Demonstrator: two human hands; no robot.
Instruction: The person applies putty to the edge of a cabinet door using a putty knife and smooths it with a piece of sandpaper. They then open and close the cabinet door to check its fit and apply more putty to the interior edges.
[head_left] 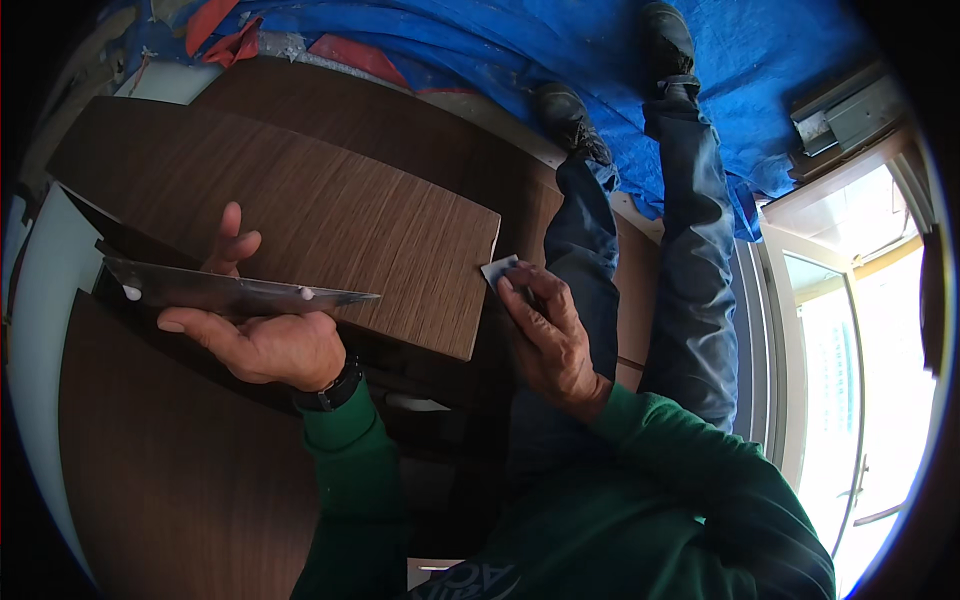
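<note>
My left hand (pixel 285 345) is palm up and holds a thin, flat metal plate (pixel 235 292), its fingers behind the plate and its thumb in front. Two small white dabs of a paste-like material (pixel 305 294) sit on the plate near its ends. My right hand (pixel 555 335) pinches a small, grey, flat scraper-like piece (pixel 499 268) between thumb and fingers. That piece is close to the right end of a brown wood-grain panel (pixel 400 225); whether it touches is unclear. A pale worn strip shows along the panel's end edge.
Below the panel is a dark gap, with another brown board (pixel 180 450) at the lower left. Blue sheeting (pixel 450 45) with red scraps covers the far floor. A person's legs in jeans (pixel 690 250) stretch beside the panel. A bright glass door (pixel 825 350) stands at the right.
</note>
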